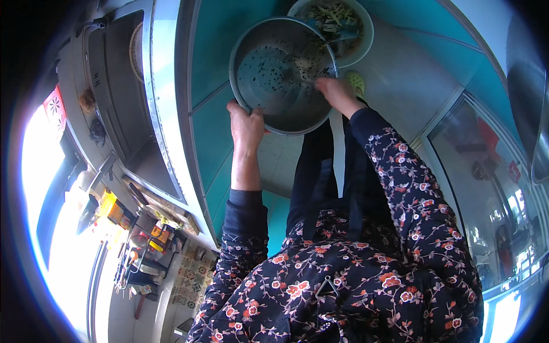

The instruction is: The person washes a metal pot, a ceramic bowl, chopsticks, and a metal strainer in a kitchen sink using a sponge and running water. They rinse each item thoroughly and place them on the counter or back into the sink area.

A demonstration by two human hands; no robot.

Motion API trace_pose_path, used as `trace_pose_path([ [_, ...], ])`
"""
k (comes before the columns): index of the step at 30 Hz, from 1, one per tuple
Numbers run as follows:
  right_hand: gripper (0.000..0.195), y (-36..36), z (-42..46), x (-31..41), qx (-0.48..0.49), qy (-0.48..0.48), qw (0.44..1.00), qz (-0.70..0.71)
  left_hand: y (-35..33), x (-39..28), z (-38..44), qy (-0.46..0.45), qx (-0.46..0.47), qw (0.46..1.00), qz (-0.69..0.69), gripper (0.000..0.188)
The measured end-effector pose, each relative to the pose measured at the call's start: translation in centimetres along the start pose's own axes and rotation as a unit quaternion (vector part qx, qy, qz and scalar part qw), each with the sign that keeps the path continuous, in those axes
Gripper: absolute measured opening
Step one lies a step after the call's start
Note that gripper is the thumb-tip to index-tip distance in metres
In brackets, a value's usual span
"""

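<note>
A large round metal basin (285, 118) is held up in front of my legs. My left hand (247, 124) grips its near left rim, thumb at the edge. Dark bits are scattered over the basin's bottom and inner wall. At the right inside edge, my right hand (336, 91) is closed around a small, blurred tool whose pale end lies against the wall; its kind I cannot tell. Beyond the basin and partly behind it stands a lower pale bucket (366, 47) holding green and yellowish vegetable scraps (332, 19).
Left is a counter edge (165, 98) with a sunken dark sink (124, 85). A cutting board (191, 221), a cleaver (103, 169) and a rack of kitchen items lie lower left. Teal cabinets (212, 115) flank the floor. A glass door (476, 171) is right, a green clog (355, 81) beneath.
</note>
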State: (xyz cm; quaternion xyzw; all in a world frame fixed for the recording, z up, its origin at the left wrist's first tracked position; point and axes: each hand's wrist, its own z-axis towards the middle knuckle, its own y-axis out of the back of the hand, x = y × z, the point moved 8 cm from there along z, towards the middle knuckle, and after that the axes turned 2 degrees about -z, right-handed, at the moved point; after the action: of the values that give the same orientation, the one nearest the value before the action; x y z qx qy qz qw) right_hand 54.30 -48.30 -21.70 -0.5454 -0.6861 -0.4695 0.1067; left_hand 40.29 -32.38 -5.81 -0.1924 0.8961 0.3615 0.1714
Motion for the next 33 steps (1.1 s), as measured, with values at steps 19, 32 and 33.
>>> trace_pose_path([
  [19, 0.018, 1.6, 1.2, -3.5, -0.078, -0.146, 0.964, 0.207, 0.5, -1.6, -0.8, -0.004, -0.014, 0.999, 0.031, 0.049],
  [32, 0.023, 1.1, -0.4, -0.9, 0.079, 0.017, 0.995, -0.065, 0.8, -1.7, 0.1, -0.042, -0.027, 0.996, 0.079, 0.052],
  [33, 0.023, 1.4, -0.1, -1.9, 0.047, -0.004, 0.999, -0.028, 0.8, -1.4, 0.2, -0.038, -0.026, 0.994, 0.101, 0.052],
])
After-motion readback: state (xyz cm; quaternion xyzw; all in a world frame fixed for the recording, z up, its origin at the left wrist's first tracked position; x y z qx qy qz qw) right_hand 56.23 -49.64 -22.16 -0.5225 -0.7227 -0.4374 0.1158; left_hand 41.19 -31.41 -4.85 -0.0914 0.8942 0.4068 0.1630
